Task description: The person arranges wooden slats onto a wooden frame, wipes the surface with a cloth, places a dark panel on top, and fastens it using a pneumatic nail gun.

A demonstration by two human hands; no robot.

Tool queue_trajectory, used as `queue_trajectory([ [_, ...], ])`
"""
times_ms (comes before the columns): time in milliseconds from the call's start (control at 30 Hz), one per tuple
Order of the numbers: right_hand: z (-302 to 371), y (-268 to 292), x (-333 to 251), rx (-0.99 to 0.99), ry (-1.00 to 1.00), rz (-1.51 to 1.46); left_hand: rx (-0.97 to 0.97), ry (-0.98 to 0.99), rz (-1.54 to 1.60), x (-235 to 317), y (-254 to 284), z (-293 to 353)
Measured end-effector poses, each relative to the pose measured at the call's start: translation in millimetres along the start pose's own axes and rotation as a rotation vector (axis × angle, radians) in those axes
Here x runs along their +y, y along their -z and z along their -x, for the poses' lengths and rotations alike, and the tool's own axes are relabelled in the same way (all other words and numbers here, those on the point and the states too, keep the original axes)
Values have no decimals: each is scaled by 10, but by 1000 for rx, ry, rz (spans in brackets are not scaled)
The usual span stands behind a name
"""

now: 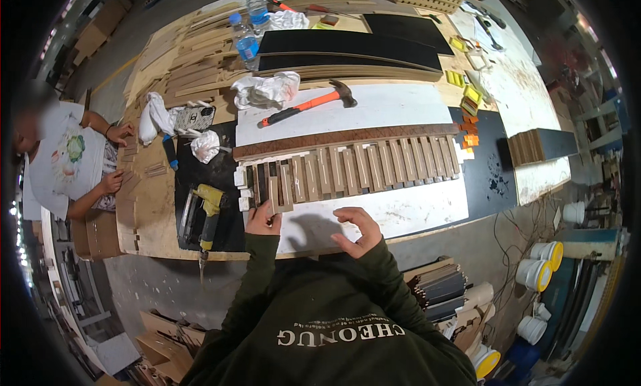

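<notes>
My left hand (262, 220) is closed at the near end of a small wooden slat (274, 194), at the left end of a row. The row of short brown wooden slats (342, 171) stands side by side on a white board (417, 204). Behind it lies a long dark-brown strip (347, 140). Over the white board's front part my right hand (359, 231) is held open, thumb and fingers curved apart, with nothing between them. Several small white blocks (244, 191) sit at the row's left end.
A hammer (308, 104) lies behind the strip. To the left rests a yellow nail gun (209, 206) with its hose. Black panels (347, 49), water bottles (246, 42) and wood strips (200, 59) fill the back. At the far left, another person's hands (113, 180) are over small pieces.
</notes>
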State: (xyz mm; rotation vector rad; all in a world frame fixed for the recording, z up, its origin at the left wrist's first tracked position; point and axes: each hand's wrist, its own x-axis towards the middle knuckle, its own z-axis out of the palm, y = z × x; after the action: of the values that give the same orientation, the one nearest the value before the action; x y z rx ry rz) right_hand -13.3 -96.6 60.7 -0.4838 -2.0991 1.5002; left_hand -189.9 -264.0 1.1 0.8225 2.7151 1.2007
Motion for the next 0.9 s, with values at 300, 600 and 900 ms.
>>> queue_trajectory([
  [300, 17, -9, 51, 30, -45, -43, -46, 9, 10, 23, -132, -180],
  [600, -81, -98, 125, 17, -66, -41, 62, -140, -115, 36, -132, -242],
  [900, -492, -586, 75, -144, -100, -21, 242, 152, 3, -581, 1412, -1021],
])
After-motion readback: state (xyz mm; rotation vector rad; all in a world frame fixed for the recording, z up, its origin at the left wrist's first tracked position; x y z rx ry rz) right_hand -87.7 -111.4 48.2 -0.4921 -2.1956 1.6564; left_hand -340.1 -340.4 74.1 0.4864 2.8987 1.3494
